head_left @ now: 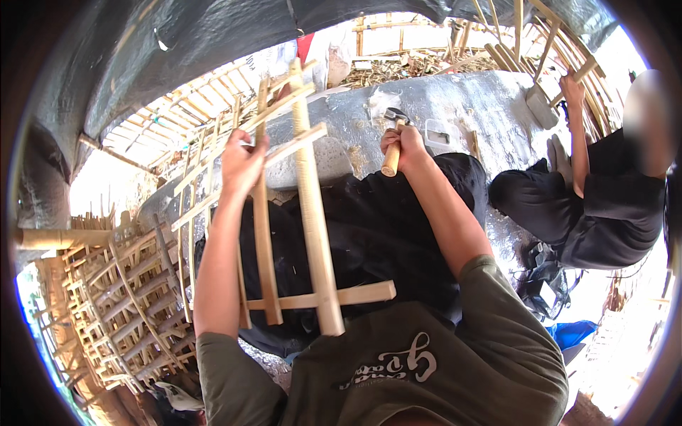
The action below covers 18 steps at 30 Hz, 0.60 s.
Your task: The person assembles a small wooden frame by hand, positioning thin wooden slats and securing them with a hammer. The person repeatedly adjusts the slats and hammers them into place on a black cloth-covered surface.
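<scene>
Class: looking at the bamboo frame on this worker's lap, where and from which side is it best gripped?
Probably grip the bamboo frame on its left upright slat near the upper crossbars, coming from the left, as the left hand does. This leaves the right hand with the hammer.

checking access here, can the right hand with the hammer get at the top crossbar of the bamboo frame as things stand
Probably yes. The right hand holds the hammer just beside the bamboo frame, nothing shows between them, and the left hand grips the frame further left.
</scene>
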Tool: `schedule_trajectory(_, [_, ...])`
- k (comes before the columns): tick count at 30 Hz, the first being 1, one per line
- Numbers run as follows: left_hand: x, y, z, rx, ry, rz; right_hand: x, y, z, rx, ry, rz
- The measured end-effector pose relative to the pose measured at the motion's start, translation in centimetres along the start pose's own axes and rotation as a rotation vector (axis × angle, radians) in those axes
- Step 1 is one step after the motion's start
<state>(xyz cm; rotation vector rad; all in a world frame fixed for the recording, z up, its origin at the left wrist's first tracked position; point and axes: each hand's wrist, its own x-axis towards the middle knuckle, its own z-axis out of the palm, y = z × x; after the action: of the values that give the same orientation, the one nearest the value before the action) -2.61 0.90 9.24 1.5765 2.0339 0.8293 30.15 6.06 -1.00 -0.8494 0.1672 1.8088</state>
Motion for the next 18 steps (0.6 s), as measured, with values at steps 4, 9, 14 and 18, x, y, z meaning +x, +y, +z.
schedule_trajectory(4, [-0.3, 0.6, -4.3, -0.369, -0.104, -0.050, -0.3, 0.1, 0.2, 0.041, -0.009, 0.026])
schedule_trajectory(9, [-1.4, 0.7, -7.3, -0.606, -0.208, 0.034, -0.5, -0.2, 0.8, 0.065, 0.011, 0.092])
schedule_trajectory(14, [-1.7, 0.4, -7.6, -0.618, -0.203, 0.035, -1.1, 0.0, 1.0, 0.063, -0.001, 0.105])
schedule_trajectory(18, [-2.3, 1.3, -7.3, -0.618, -0.191, -0.002, -1.2, -0.1, 1.0, 0.045, -0.004, 0.085])
